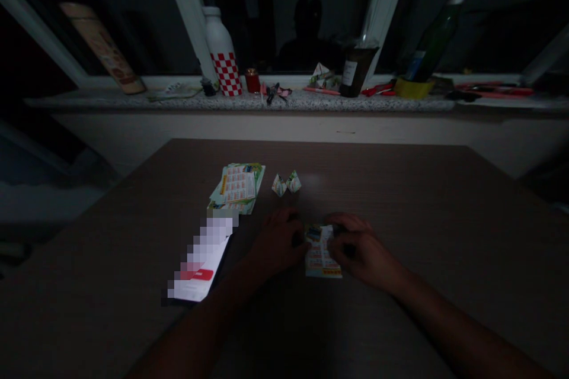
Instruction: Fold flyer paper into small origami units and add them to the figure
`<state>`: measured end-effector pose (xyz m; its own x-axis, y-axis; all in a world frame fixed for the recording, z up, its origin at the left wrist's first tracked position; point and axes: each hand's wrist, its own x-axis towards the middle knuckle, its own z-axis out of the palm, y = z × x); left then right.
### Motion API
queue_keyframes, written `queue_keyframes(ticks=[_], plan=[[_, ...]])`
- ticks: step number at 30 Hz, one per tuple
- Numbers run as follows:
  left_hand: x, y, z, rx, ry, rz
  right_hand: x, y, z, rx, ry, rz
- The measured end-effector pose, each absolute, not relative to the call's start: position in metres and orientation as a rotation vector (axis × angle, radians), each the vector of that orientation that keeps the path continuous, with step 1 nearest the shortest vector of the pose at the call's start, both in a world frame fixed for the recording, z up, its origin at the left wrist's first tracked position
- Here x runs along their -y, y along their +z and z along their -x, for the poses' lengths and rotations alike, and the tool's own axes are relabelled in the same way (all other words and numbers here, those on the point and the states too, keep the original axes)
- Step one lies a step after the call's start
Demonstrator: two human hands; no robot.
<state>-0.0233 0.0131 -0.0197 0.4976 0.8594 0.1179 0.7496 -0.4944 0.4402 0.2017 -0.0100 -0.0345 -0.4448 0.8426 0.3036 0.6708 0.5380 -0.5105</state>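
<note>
A small printed paper sheet [320, 260] with colourful text blocks lies on the table between my hands. My left hand [281, 244] is curled at its left edge, with the thumb tip against the paper. On the opposite side, my right hand [361, 250] pinches the right edge with thumb and bent forefinger. Dim light hides the other fingertips. Just beyond my left hand stands a folded paper piece [287, 183] with two pointed peaks, made of similar printed paper.
Left of my hands lie a stack of printed sheets [237, 185] and a lit phone [200, 266]. Behind the table, the stone windowsill [311, 103] carries a red-checked white bottle [226, 65], a dark cup [355, 71], a green bottle [438, 35] and a yellow tape roll [413, 89].
</note>
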Motion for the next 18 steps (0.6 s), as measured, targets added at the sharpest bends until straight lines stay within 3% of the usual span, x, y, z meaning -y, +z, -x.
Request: queue_keyframes(ticks=[18], plan=[[-0.0097,-0.0201,0.0202,-1.147,0.544,-2.609,0.0085,-0.0331,-0.2106,2.211,0.529,1.293]])
